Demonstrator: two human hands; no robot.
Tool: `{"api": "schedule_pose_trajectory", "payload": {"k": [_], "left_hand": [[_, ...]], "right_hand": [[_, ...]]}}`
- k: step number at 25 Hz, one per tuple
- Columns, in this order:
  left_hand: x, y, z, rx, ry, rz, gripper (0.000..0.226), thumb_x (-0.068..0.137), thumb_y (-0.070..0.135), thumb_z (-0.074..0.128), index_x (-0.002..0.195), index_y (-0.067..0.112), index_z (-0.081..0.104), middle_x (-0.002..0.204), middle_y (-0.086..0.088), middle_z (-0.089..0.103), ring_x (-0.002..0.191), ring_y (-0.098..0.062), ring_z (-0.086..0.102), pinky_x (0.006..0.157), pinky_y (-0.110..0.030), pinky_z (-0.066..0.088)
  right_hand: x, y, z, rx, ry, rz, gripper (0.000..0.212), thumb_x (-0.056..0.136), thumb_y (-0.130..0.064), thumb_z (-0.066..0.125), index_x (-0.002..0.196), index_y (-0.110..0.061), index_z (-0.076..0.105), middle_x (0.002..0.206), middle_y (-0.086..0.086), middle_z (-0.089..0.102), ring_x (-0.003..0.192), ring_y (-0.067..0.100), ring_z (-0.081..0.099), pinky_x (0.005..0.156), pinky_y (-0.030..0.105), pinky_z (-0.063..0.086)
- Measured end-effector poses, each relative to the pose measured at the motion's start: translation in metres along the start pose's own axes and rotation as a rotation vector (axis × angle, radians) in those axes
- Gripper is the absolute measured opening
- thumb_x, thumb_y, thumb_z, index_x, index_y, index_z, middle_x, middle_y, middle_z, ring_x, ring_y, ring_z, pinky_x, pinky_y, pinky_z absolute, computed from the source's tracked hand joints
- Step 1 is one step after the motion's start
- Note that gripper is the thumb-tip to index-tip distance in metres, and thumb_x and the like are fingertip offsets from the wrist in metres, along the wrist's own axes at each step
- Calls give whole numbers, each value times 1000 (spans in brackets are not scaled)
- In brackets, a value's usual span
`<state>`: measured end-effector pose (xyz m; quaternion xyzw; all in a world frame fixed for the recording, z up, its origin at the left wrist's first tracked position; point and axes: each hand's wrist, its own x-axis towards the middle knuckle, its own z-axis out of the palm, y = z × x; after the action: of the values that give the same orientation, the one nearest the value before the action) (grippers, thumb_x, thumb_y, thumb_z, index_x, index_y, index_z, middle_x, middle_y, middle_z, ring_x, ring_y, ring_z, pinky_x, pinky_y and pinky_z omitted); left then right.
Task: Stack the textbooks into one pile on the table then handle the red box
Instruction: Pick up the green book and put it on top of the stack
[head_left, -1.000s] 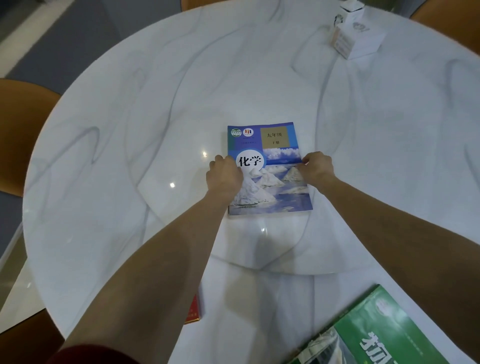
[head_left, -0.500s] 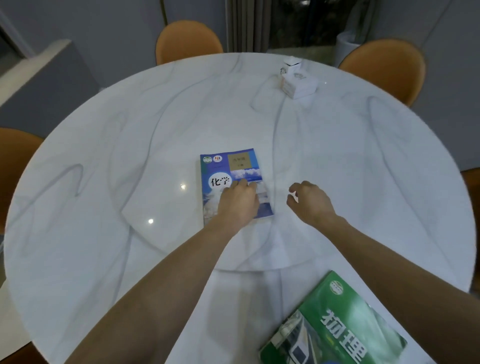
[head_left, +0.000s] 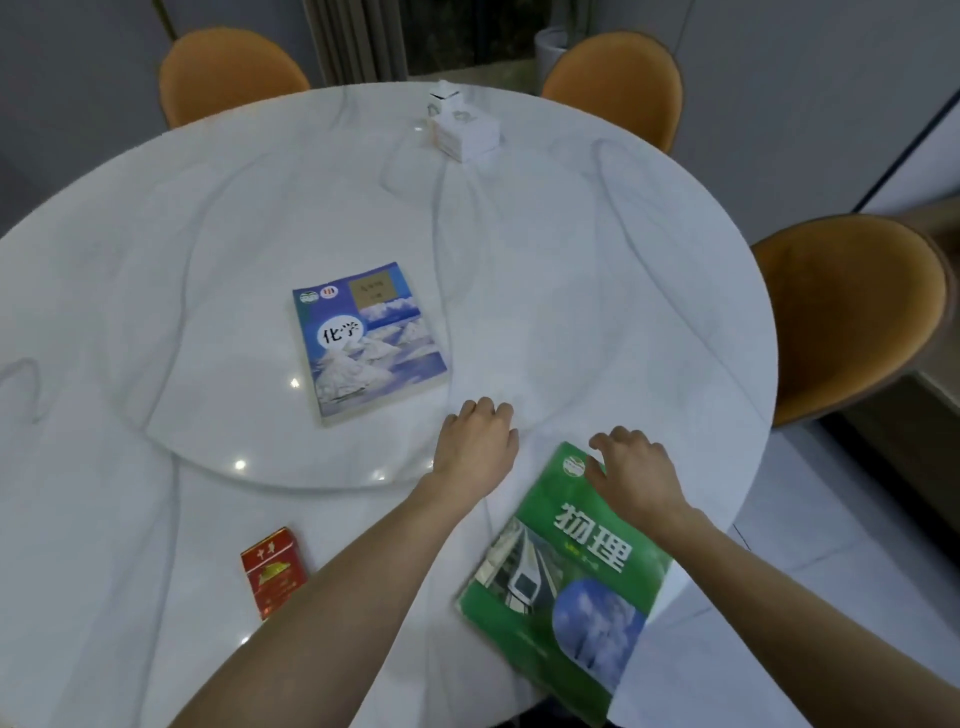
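A blue textbook (head_left: 366, 340) lies flat near the middle of the round white marble table (head_left: 208, 234), with no hand on it. A green textbook (head_left: 563, 577) lies at the near right edge, partly overhanging it. My right hand (head_left: 631, 470) hovers over the green book's far corner, fingers apart and curved, holding nothing. My left hand (head_left: 478, 441) is over the bare table left of that corner, fingers loosely bent and empty. The small red box (head_left: 272, 571) sits on the table near the front left, beside my left forearm.
White boxes (head_left: 462, 130) stand at the table's far side. Orange chairs ring the table at the back left (head_left: 228, 73), the back right (head_left: 613, 83) and the right (head_left: 852, 312). A raised round centre plate (head_left: 260, 457) carries the blue book.
Both hands have left the blue textbook and pulled back toward me and to the right, to the green textbook. The view has tilted up and widened, bringing the red box into sight.
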<state>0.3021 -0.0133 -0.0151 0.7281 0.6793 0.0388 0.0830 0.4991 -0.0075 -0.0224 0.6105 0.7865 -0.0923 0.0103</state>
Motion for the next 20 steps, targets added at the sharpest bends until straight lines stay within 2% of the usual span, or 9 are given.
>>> {"api": "schedule_pose_trajectory", "payload": {"k": [6, 9, 11, 14, 16, 17, 20], "left_hand": [[-46, 18, 47, -162, -214, -67, 40, 95, 32, 43, 126, 8, 46, 121, -14, 55, 112, -28, 50, 87, -41, 48], [-64, 29, 66, -277, -321, -144, 41, 93, 34, 49, 124, 7, 46, 121, -15, 53, 112, -30, 51, 89, -42, 47], [-72, 35, 74, -310, -337, -201, 41, 91, 36, 52, 121, 7, 47, 120, -15, 53, 111, -31, 50, 89, -43, 48], [-70, 38, 79, -390, -348, -336, 44, 88, 37, 57, 120, 8, 48, 120, -15, 54, 112, -33, 50, 90, -44, 48], [-66, 37, 79, -510, -389, -426, 40, 88, 33, 59, 116, 5, 53, 116, -14, 62, 107, -31, 58, 88, -41, 51], [-64, 36, 80, -540, -407, -444, 34, 89, 28, 58, 112, 4, 57, 113, -14, 65, 103, -31, 61, 87, -40, 53], [-66, 38, 80, -584, -411, -431, 22, 92, 17, 54, 107, 2, 60, 109, -16, 66, 98, -31, 63, 83, -39, 51]], "right_hand": [[-80, 24, 52, 48, -112, 185, 28, 92, -29, 44, 110, -12, 58, 108, 8, 62, 101, 26, 57, 82, 36, 47], [-113, 32, 68, 168, -89, 308, 27, 91, -29, 51, 109, -10, 57, 106, 11, 60, 96, 29, 55, 76, 37, 49], [-130, 34, 76, 310, -92, 425, 36, 89, -31, 59, 117, -8, 54, 109, 14, 58, 96, 30, 56, 74, 36, 49], [-144, 26, 86, 648, -138, 624, 48, 85, -25, 67, 123, -3, 48, 110, 20, 60, 93, 35, 61, 74, 35, 52], [-149, 21, 89, 827, -138, 715, 47, 85, -18, 67, 125, -4, 46, 98, 19, 63, 86, 36, 63, 77, 46, 57], [-151, 21, 90, 862, -131, 747, 46, 86, -16, 66, 126, -6, 45, 92, 15, 62, 82, 35, 63, 76, 47, 58], [-154, 26, 87, 946, -115, 815, 45, 88, -11, 61, 130, -13, 44, 79, 6, 59, 76, 28, 62, 69, 41, 57]]}}
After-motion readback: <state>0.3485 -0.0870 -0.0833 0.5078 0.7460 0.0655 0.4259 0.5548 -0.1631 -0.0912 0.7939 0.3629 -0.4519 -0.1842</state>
